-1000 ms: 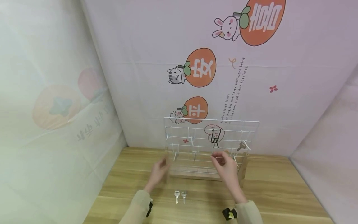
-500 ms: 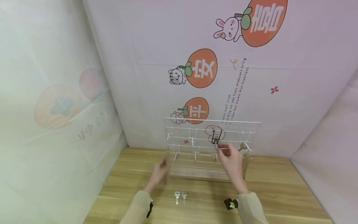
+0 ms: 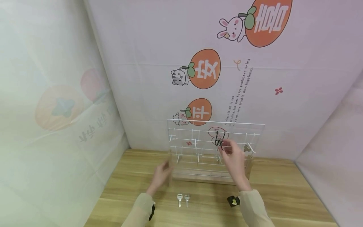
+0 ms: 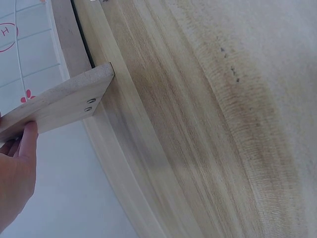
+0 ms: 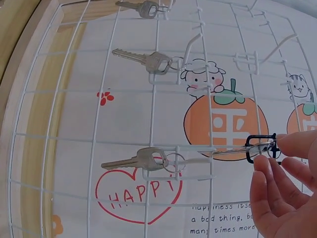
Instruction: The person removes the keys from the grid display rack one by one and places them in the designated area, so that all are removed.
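My right hand (image 3: 233, 159) is raised to a black hook (image 3: 217, 138) on a white wire grid rack (image 3: 181, 138). In the right wrist view, its fingertips pinch a silver key (image 5: 235, 149) by its small ring, right at the black hook (image 5: 255, 136); the key's blade points left. My left hand (image 3: 161, 175), blurred in the head view, grips the rack's wooden side board; the left wrist view shows the thumb against this board (image 4: 64, 101). Another key (image 5: 143, 159) hangs by a ring on a white hook below the black one.
Two keys (image 3: 180, 200) lie side by side on the wooden table (image 3: 210, 205) before the rack. More keys hang on the grid, one a key (image 3: 248, 147) at upper right. Several white hooks (image 3: 198, 157) jut forward. A printed cloth (image 3: 147, 94) hangs behind.
My right hand has risen from the lower part of the grid to the black hook, then slightly higher against it. The left hand stays at the rack's side.
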Available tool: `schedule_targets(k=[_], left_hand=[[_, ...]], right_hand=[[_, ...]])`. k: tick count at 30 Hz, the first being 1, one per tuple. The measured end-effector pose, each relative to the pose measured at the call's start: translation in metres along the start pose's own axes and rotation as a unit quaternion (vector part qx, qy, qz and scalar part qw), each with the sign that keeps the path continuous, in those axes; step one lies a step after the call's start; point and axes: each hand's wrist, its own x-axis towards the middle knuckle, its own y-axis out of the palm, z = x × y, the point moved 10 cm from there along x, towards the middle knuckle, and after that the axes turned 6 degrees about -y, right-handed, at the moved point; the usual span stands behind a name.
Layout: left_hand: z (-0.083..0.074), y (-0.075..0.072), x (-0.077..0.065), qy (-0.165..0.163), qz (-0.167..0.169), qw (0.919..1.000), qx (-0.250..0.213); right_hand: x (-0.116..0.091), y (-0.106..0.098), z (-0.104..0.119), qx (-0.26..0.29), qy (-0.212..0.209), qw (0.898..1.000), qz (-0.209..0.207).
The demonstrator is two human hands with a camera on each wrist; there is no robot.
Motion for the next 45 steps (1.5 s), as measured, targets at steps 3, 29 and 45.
schedule_targets(k=[3, 29, 45], left_hand=[[0.000, 0.000, 0.000, 0.000, -0.002, 1.0000, 0.002], [-0.004, -0.002, 0.000, 0.003, -0.009, 0.9997, 0.025], [0.000, -0.001, 0.001, 0.000, -0.002, 0.9997, 0.026]], right_hand=[[0.002, 0.000, 0.002, -0.004, -0.011, 1.000, 0.000], [0.008, 0.007, 0.002, -0.004, -0.015, 1.000, 0.012], [0.005, 0.011, -0.004, 0.021, 0.024, 0.999, 0.018]])
